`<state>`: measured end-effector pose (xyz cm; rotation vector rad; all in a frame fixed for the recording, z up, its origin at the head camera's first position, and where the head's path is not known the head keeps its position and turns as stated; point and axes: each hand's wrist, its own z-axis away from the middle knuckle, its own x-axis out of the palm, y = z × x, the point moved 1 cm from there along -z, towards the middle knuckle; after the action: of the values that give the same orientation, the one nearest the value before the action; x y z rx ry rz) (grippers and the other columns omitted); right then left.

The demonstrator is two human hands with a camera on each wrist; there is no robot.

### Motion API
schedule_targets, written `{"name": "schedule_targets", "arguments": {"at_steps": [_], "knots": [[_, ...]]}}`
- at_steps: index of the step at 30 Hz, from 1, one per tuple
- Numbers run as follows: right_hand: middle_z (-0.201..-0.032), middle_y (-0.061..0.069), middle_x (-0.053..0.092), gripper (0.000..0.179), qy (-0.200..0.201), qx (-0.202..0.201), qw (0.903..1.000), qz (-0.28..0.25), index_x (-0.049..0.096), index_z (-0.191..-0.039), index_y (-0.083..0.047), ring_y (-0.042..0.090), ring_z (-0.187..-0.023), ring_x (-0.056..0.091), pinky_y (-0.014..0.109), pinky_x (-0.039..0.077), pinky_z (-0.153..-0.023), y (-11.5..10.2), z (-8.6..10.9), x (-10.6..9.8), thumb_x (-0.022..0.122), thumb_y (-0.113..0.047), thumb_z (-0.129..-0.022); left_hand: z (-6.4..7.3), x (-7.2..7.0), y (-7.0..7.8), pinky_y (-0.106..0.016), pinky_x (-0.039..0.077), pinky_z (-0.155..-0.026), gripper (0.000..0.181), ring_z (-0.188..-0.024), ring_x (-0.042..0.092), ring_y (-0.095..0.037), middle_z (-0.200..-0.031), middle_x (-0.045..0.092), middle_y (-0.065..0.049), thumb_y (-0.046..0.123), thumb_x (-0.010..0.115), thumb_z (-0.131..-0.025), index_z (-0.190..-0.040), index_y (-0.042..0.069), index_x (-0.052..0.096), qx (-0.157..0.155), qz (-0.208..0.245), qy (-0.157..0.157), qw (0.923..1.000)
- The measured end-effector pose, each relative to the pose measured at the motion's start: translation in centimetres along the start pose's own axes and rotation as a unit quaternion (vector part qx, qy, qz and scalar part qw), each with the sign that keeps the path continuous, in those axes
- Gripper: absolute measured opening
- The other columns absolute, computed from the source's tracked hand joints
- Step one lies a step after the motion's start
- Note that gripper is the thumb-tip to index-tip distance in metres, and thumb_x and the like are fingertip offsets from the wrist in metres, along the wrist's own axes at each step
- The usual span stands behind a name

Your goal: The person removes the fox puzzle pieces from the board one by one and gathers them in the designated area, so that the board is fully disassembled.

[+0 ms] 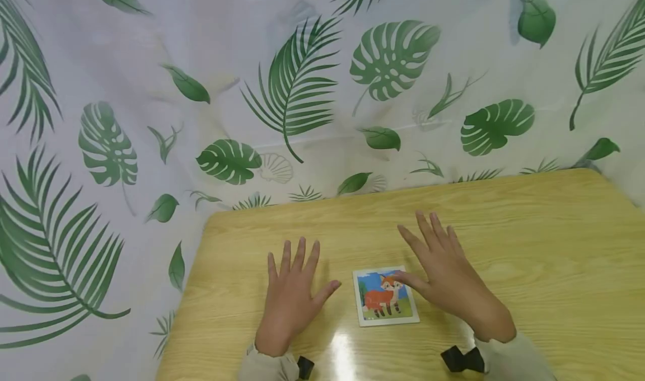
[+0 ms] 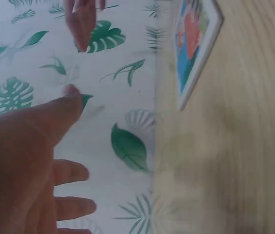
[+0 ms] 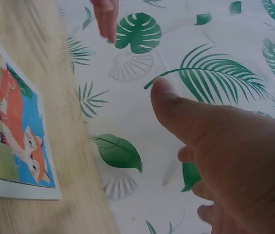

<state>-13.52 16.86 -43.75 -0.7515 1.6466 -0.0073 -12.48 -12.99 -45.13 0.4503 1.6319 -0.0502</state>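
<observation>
A square fox picture puzzle [image 1: 375, 300] with a white border lies flat on the wooden table, between the two hands. To its left, my left hand [image 1: 294, 297] is held with fingers spread, and nothing is in it. My right hand [image 1: 450, 277] is likewise spread and holds nothing; in the head view its thumb overlaps the fox's head. The right wrist view shows the puzzle [image 3: 18, 131] apart from that thumb. Part of the puzzle [image 2: 195, 44] also appears at the top of the left wrist view.
The wooden table [image 1: 554, 258] reaches far to the right. A white cloth with green leaves [image 1: 322, 163] hangs behind it and along its left side. Black wrist mounts [image 1: 461, 360] sit at both cuffs. Light glares off the table's front part.
</observation>
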Motion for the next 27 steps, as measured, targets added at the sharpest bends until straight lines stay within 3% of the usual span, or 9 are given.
{"name": "schedule_targets", "arguments": {"at_steps": [3, 6, 9, 12, 15, 20, 27], "knots": [[-0.168, 0.027, 0.017, 0.076, 0.007, -0.041, 0.9991, -0.003, 0.052, -0.151, -0.003, 0.047, -0.155, 0.010, 0.065, 0.009, -0.121, -0.5, -0.7, 0.9, 0.077, -0.044, -0.093, -0.1, 0.7, 0.4, -0.071, 0.015, -0.118, 0.082, -0.153, 0.022, -0.045, -0.165, 0.033, -0.018, 0.065, 0.055, -0.099, -0.161, 0.013, 0.040, 0.015, 0.011, -0.031, 0.9993], [-0.161, 0.027, 0.034, 0.063, 0.013, -0.062, 0.9980, 0.002, 0.062, -0.140, -0.002, 0.048, -0.149, 0.028, 0.067, 0.021, -0.118, -0.9, -1.5, 1.8, 0.079, -0.039, -0.092, -0.5, 1.3, 0.9, -0.066, 0.027, -0.116, 0.077, -0.148, 0.035, -0.043, -0.159, 0.044, -0.017, 0.064, 0.056, -0.099, -0.154, 0.010, 0.051, 0.043, 0.000, -0.037, 0.9984], [-0.147, 0.024, 0.052, 0.053, 0.016, -0.061, 0.9980, 0.011, 0.067, -0.133, -0.003, 0.045, -0.134, 0.047, 0.068, 0.035, -0.108, -1.0, -2.2, 2.8, 0.080, -0.034, -0.092, -1.0, 1.8, 1.5, -0.060, 0.037, -0.113, 0.071, -0.142, 0.046, -0.038, -0.152, 0.053, -0.015, 0.063, 0.058, -0.099, -0.146, 0.010, 0.060, 0.074, -0.021, -0.034, 0.9964], [-0.128, 0.015, 0.062, 0.046, 0.006, -0.055, 0.9985, 0.004, 0.070, -0.127, -0.004, 0.034, -0.113, 0.059, 0.055, 0.045, -0.093, -1.0, -2.4, 3.9, 0.083, -0.028, -0.090, -1.1, 2.4, 1.9, -0.055, 0.042, -0.111, 0.070, -0.139, 0.051, -0.034, -0.150, 0.056, -0.011, 0.065, 0.058, -0.097, -0.142, 0.011, 0.063, 0.098, -0.032, -0.047, 0.9935], [-0.114, 0.008, 0.060, 0.039, -0.027, -0.053, 0.9973, -0.042, 0.070, -0.122, -0.004, 0.018, -0.086, 0.057, 0.036, 0.047, -0.078, -1.1, -2.6, 5.2, 0.083, -0.021, -0.090, -0.8, 3.1, 1.9, -0.053, 0.044, -0.109, 0.073, -0.139, 0.052, -0.032, -0.151, 0.055, -0.009, 0.069, 0.058, -0.095, -0.142, 0.014, 0.063, 0.110, -0.028, -0.076, 0.9906], [-0.107, 0.005, 0.055, 0.029, -0.091, -0.053, 0.9847, -0.139, 0.069, -0.118, -0.001, 0.011, -0.079, 0.052, 0.027, 0.050, -0.071, -1.3, -2.8, 6.6, 0.078, -0.010, -0.092, -0.5, 3.8, 2.2, -0.054, 0.046, -0.107, 0.082, -0.140, 0.050, -0.032, -0.154, 0.052, -0.009, 0.074, 0.062, -0.089, -0.146, 0.015, 0.061, 0.107, -0.022, -0.112, 0.9877], [-0.103, 0.001, 0.057, 0.024, -0.105, -0.055, 0.9862, -0.115, 0.072, -0.113, -0.005, 0.012, -0.086, 0.053, 0.032, 0.052, -0.076, -1.3, -3.3, 6.7, 0.080, -0.012, -0.091, -0.8, 4.2, 2.7, -0.052, 0.048, -0.104, 0.090, -0.141, 0.048, -0.032, -0.155, 0.050, -0.008, 0.076, 0.067, -0.083, -0.148, 0.015, 0.059, 0.108, -0.039, -0.103, 0.9880]]}}
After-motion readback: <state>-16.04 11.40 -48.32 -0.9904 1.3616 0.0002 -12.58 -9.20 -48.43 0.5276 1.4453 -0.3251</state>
